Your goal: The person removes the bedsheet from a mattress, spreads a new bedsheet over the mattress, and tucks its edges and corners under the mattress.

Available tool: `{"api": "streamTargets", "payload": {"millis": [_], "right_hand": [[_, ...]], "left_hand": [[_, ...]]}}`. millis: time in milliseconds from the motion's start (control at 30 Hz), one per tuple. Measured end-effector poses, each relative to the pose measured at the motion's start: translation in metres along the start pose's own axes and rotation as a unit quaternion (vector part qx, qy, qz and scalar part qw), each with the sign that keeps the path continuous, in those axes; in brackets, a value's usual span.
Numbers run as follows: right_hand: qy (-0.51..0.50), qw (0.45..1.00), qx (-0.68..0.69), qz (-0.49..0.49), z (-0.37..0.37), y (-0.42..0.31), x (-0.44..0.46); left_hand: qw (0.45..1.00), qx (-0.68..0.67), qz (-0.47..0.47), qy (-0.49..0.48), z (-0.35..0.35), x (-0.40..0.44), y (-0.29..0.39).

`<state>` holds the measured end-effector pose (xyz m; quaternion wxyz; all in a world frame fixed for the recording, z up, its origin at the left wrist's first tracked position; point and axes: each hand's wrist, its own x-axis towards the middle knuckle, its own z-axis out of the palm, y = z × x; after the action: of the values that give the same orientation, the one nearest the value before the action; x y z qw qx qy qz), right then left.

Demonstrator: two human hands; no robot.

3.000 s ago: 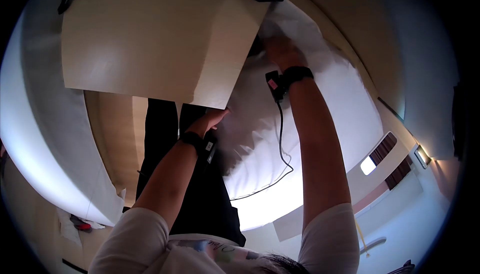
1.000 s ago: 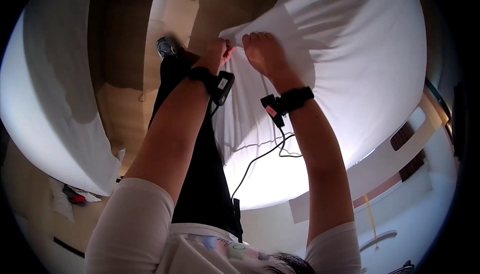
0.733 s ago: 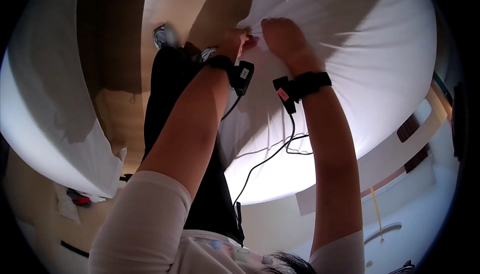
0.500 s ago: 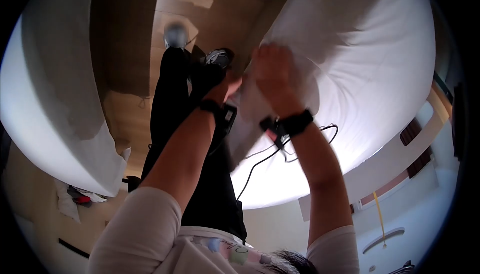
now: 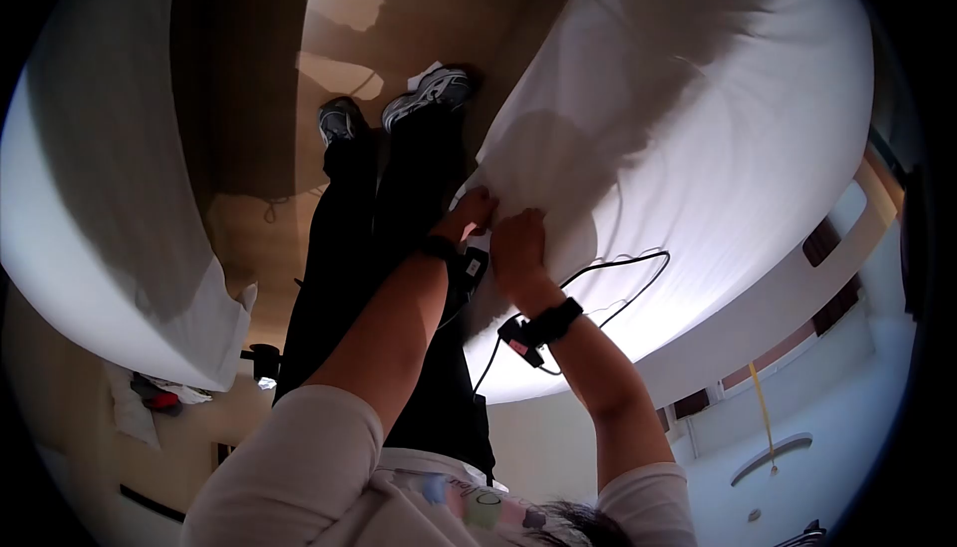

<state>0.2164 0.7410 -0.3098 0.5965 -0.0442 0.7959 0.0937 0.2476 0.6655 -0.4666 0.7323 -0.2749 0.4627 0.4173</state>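
Observation:
A white bed sheet (image 5: pixel 698 178) covers the bed at my right side. My left hand (image 5: pixel 475 212) is closed on the sheet's edge at the near side of the bed. Right beside it, my right hand (image 5: pixel 519 248) rests low over the same edge, fingers curled into the cloth; its fingertips are partly hidden. Both wrists carry black straps with small devices, and a black cable (image 5: pixel 623 264) loops over the sheet from the right wrist.
Another white-covered bed (image 5: pixel 110 198) stands to my left, across a strip of wooden floor (image 5: pixel 344 8). My shoes (image 5: pixel 431 93) are on that floor. A thin cord (image 5: pixel 274 210) lies near the left bed. A yellow strap (image 5: pixel 763 417) hangs at the lower right.
My right hand, blurred and flat over the sheet before, has come down and back toward my body, beside the left hand. Its fingers have curled. My feet have shifted.

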Motion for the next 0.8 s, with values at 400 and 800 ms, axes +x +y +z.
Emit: {"api": "streamTargets", "payload": {"millis": [400, 800], "right_hand": [[0.058, 0.989, 0.120, 0.061, -0.028, -0.028, -0.010], [0.249, 0.945, 0.206, -0.052, -0.013, -0.038, 0.013]], "left_hand": [[0.970, -0.216, 0.061, 0.095, -0.061, -0.035, 0.021], [0.954, -0.255, 0.016, 0.154, -0.092, -0.056, 0.062]]}}
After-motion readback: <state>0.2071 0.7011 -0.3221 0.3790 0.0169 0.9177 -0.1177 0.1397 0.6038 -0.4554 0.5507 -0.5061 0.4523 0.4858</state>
